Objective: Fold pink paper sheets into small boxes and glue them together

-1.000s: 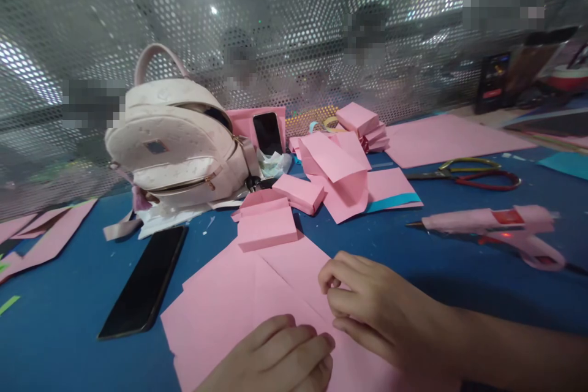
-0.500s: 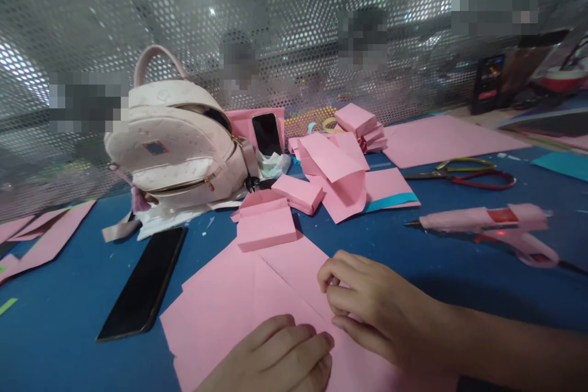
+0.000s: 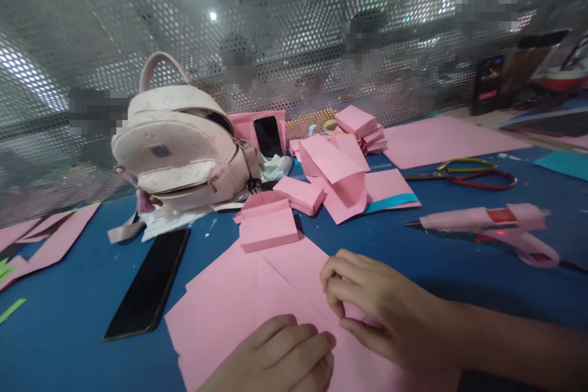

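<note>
Several pink paper sheets (image 3: 220, 306) lie overlapped in front of me, with a crease or edge running toward my hands. My left hand (image 3: 285, 355) rests on them palm down, fingers pressed together and curled at the tips over the paper. To its right, my right hand (image 3: 367, 303) is bent over the same paper, its fingers curled in and thumb low; the fingertips' contact is partly hidden. Just beyond the sheets sits a folded pink paper box (image 3: 269, 229), next to a second small pink box (image 3: 301, 195).
A black phone (image 3: 149, 285) lies left, before a pale pink backpack (image 3: 184, 141). On the right are a pink glue gun (image 3: 482, 220) with a lit red light and scissors (image 3: 478, 174). Folded pink paper (image 3: 337, 165) stands behind; a perforated metal screen (image 3: 294, 12) closes the back.
My view has shifted slightly, so the bag and phone appear a little further right. Both hands stay at the paper, with the right fingers bent slightly differently.
</note>
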The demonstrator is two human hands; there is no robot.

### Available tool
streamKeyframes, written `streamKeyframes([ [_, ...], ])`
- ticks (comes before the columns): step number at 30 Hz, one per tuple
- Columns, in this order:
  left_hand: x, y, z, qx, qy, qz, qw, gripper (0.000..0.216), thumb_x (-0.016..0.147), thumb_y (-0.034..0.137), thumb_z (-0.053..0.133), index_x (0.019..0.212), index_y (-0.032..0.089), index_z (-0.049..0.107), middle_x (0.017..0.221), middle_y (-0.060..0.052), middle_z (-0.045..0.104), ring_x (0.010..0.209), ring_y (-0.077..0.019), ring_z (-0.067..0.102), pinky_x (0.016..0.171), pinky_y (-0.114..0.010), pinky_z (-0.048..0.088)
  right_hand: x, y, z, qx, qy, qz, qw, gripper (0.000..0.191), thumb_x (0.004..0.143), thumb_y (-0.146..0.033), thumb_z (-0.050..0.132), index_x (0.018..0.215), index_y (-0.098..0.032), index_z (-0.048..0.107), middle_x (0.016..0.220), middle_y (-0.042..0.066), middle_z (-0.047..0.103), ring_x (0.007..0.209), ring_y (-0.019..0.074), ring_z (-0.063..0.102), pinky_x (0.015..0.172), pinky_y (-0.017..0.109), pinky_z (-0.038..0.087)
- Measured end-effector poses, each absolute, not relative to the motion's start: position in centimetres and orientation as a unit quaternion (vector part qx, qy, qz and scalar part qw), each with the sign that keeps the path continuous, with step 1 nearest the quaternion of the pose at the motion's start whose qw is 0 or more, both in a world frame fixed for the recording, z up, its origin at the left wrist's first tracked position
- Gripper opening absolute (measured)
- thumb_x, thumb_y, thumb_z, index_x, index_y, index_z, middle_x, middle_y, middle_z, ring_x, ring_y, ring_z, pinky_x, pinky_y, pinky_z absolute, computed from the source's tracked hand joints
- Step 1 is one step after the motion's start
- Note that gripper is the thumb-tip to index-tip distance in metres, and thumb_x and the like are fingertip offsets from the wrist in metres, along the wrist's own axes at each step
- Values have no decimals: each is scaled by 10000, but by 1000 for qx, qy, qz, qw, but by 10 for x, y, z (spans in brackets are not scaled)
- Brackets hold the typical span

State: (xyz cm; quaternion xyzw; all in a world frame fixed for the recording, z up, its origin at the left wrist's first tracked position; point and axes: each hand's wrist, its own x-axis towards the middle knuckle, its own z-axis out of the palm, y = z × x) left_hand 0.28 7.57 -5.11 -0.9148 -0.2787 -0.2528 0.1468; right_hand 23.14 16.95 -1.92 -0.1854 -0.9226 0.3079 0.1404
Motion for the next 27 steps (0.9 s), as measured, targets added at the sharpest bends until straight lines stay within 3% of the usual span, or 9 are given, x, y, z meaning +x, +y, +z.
streamKeyframes([
  [15,7,78,-36,-912,-286,-268,123,198,991,106,525,1032,153,713,1022,12,754,889,-111,688,883,-251,552,234,174,-20,-166,-915,337,143,198,840,-22,562,883,-215,576,1014,7,580,940,172,516,803,314,376],
  [21,5,77,-44,-910,-290,-271,120,166,974,122,566,1054,158,707,1053,11,740,931,-111,676,937,-254,532,234,174,-15,-146,-919,338,141,165,958,-153,481,839,-206,581,975,9,539,909,160,494,808,311,374],
  [27,5,77,-44,-905,-289,-283,133,167,982,120,549,1021,158,707,1031,-3,727,927,-106,677,937,-247,542,235,172,-16,-127,-928,307,171,150,940,-135,469,885,-208,588,953,14,553,855,157,483,783,318,354],
])
